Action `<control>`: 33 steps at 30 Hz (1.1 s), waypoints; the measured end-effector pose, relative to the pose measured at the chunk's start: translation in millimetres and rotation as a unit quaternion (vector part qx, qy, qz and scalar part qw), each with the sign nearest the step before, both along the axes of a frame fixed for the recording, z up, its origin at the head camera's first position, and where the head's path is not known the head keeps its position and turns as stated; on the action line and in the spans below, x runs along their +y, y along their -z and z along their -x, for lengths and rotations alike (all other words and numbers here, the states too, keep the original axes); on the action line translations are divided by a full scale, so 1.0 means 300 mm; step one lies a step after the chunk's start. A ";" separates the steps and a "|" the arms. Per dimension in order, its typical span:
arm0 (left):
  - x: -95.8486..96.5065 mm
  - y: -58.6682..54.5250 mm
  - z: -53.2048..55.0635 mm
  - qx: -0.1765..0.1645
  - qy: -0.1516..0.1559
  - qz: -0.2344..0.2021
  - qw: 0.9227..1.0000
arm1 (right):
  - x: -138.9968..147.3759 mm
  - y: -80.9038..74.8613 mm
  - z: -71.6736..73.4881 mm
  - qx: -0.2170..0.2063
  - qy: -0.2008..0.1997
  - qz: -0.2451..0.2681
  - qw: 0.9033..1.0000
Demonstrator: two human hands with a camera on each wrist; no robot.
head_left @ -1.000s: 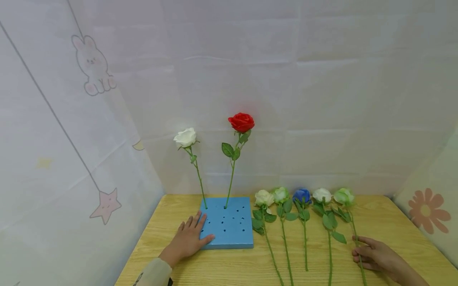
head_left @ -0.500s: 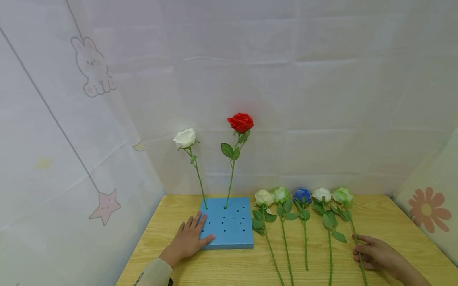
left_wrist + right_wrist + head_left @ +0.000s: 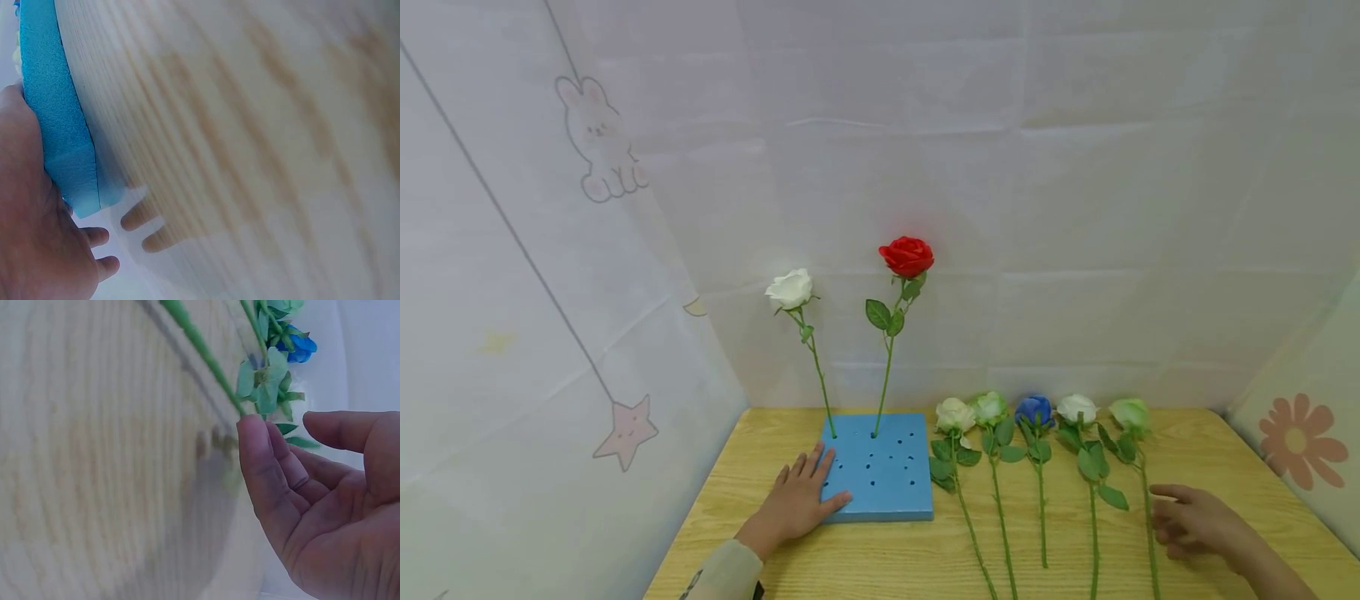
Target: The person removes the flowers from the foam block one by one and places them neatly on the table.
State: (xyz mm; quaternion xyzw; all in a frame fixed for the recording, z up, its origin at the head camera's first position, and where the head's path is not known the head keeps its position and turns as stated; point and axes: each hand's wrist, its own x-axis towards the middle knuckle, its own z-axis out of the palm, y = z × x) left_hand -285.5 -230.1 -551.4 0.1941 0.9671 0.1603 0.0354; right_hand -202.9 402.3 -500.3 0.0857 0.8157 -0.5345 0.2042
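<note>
My left hand rests with spread fingers on the left edge of a blue foam board dotted with small holes. In the left wrist view, the board's side shows beside that hand. A white rose and a red rose stand upright in the board's back holes. Just right of the stem of a pale green rose, which lies on the table, is my right hand. Its thumb and fingers are apart with nothing between them; the right wrist view shows the stem beyond the fingertips.
Left of the pale green rose lie a white rose, a blue rose, another green-tinged rose and a cream rose, side by side. The wooden table meets printed cloth walls at its back and sides.
My right hand has let go of the pale green rose's stem and moved slightly right. The rose's head has shifted a little right. My left hand stays on the board.
</note>
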 end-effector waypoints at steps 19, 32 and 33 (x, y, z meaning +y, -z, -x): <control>-0.001 -0.003 -0.003 -0.007 -0.007 -0.001 1.000 | -0.169 -0.125 0.084 0.088 -0.054 -0.004 0.995; 0.008 -0.016 -0.006 -0.008 -0.011 0.020 1.000 | -0.322 -0.159 0.154 0.125 -0.056 -0.006 0.991; 0.008 -0.015 -0.006 -0.009 -0.010 0.020 1.000 | -0.333 -0.163 0.155 0.127 -0.054 -0.005 0.990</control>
